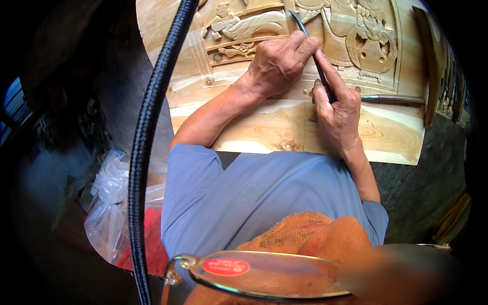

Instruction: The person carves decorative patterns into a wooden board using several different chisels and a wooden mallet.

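A pale wooden panel (254, 127) carved in relief lies in front of me, with figures, an animal's head and framed borders along its far part. Across it slants a slim dark carving chisel (322, 74), its bent tip near the carving at the top. My left hand (282, 63) is closed on the chisel's shaft, its heel resting on the wood. Behind it, my right hand (339, 109) grips the rear of the same chisel, forefinger stretched along it. A second chisel (399, 99) with a brown handle lies on the panel, beside my right hand.
A curved wooden strip (431, 66) borders the panel's right side, with several more tools (452, 84) beyond it. At lower left, a clear plastic bag (109, 203) rests by something red (155, 239). A black braided cable (145, 137) crosses the view.
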Motion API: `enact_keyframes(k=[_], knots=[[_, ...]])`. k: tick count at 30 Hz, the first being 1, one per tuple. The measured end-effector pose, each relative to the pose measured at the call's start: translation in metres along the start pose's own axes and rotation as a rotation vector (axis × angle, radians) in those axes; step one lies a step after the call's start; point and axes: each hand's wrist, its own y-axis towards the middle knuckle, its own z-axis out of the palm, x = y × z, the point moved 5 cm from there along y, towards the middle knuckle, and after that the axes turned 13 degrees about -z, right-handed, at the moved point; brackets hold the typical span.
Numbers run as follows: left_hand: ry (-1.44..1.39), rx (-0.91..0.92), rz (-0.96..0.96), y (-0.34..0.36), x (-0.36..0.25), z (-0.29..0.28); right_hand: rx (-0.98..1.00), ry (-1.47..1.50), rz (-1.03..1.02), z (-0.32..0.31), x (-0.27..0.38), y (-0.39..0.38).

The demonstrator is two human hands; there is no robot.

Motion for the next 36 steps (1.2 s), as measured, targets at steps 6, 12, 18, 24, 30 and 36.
enact_keyframes(k=[6,12,18,24,30,36], knots=[[-0.02,-0.043,-0.05,0.001,0.003,0.003,-0.01,-0.006,0.017,0.002,0.004,0.011],[0.006,-0.019,0.002,-0.001,0.002,0.002,0.027,-0.019,-0.01,-0.004,0.003,0.006],[-0.026,-0.019,0.041,-0.003,0.004,0.004,0.033,0.008,0.003,-0.008,0.008,0.007],[-0.021,-0.029,0.035,-0.001,0.002,0.001,0.061,0.022,0.035,-0.01,0.01,0.01],[-0.036,-0.033,0.019,0.0,0.001,0.001,0.026,0.006,0.001,-0.006,0.008,0.007],[-0.032,-0.035,-0.005,-0.001,0.002,0.002,0.007,0.027,0.022,-0.001,0.005,0.007]])
